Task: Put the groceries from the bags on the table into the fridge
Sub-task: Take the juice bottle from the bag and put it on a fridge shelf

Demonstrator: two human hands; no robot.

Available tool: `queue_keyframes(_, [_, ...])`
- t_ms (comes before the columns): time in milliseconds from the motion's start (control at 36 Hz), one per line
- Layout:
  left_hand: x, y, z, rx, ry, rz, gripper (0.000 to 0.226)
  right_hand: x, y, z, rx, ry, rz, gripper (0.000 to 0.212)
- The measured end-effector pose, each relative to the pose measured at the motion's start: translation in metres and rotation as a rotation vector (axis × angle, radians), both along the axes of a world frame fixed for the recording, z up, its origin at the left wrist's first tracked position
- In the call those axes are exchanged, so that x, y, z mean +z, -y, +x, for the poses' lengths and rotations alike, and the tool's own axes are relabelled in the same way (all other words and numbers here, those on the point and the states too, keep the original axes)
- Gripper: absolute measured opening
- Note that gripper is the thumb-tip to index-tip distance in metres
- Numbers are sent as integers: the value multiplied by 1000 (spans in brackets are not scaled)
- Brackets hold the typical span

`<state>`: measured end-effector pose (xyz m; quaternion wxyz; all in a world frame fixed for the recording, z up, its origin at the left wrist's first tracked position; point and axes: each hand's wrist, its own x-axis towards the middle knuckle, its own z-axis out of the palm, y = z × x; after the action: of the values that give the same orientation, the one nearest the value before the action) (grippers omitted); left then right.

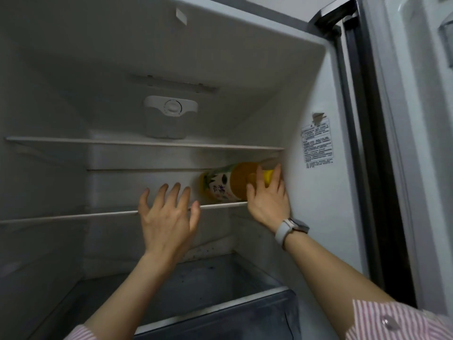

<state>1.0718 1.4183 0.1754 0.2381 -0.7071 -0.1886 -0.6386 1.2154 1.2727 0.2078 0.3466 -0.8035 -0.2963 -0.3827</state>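
Observation:
A bottle of orange juice [229, 184] with a white label and yellow cap lies on its side on the middle glass shelf [73, 216] of the open fridge, at the right end by the side wall. My right hand [268, 198] holds its cap end, fingers wrapped round the neck. My left hand [169, 217] hovers in front of the shelf edge with fingers spread, holding nothing. The bags and table are out of view.
The upper shelf [147, 143] holds nothing visible. A thermostat housing [170, 114] sits on the back wall. A crisper drawer [220, 312] lies below. The fridge door [416, 143] stands open at the right, and a label sticker [317, 146] is on the right wall.

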Motion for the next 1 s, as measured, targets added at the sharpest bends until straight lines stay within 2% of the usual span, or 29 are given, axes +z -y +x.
queue_keyframes(83, [-2, 3, -3, -15, -44, -55, 44, -19, 10, -3, 10, 54, -94, 60])
queue_keyframes(222, [-2, 10, -12, 1, -198, -151, 52, -34, 29, -9, 99, 5, -158, 60])
queue_keyframes(361, [-18, 37, -33, 32, -335, -196, 68, -52, 51, -40, 201, -28, -49, 55])
queue_keyframes(500, [-58, 90, -69, -75, -332, -375, 61, -89, 78, -94, 438, -67, 51, 44])
queue_keyframes(639, [-140, 148, -114, -187, -214, -416, 46, -170, 122, -145, 584, -99, 43, 31])
queue_keyframes(722, [-209, 190, -162, -185, -227, -503, 45, -237, 157, -183, 655, -146, -91, 37])
queue_keyframes(806, [-284, 227, -224, -122, -323, -646, 45, -304, 189, -222, 735, -248, -255, 31])
queue_keyframes(917, [-366, 270, -323, 25, -508, -817, 44, -384, 219, -284, 792, -348, -471, 44])
queue_keyframes(1000, [-413, 303, -407, 155, -630, -1043, 56, -431, 235, -342, 873, -356, -667, 36])
